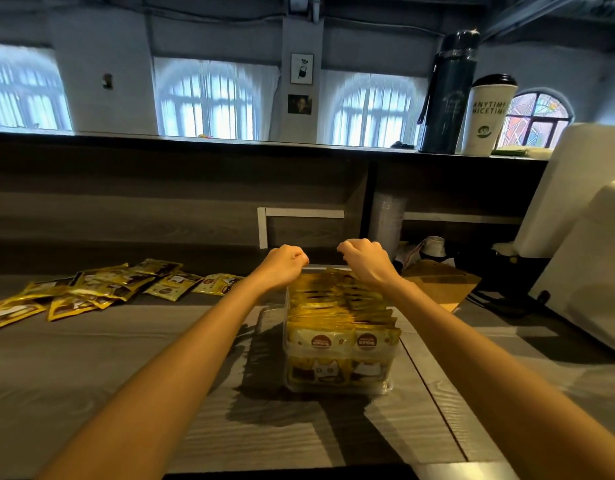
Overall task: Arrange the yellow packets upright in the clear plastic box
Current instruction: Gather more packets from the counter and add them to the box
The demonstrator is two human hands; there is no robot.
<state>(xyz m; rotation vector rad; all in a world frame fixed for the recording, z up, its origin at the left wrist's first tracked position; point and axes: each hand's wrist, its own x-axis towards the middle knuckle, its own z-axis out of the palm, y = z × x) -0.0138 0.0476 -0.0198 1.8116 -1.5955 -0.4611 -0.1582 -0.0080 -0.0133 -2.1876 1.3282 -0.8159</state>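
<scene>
A clear plastic box point(337, 388) stands on the wooden counter in front of me. It is packed with yellow packets point(340, 317) standing upright in two rows. My left hand point(285, 265) hovers over the box's far left corner with its fingers curled into a fist. My right hand point(364, 259) is over the far right corner, curled the same way. Nothing shows inside either fist, and the fingertips are hidden behind the knuckles. More yellow packets point(101, 289) lie flat and scattered on the counter to the left.
A raised shelf at the back carries a dark flask point(448, 95) and a white paper cup point(486, 116). A brown cardboard piece point(441, 284) lies just right of the box. A large white machine point(583, 258) fills the right side.
</scene>
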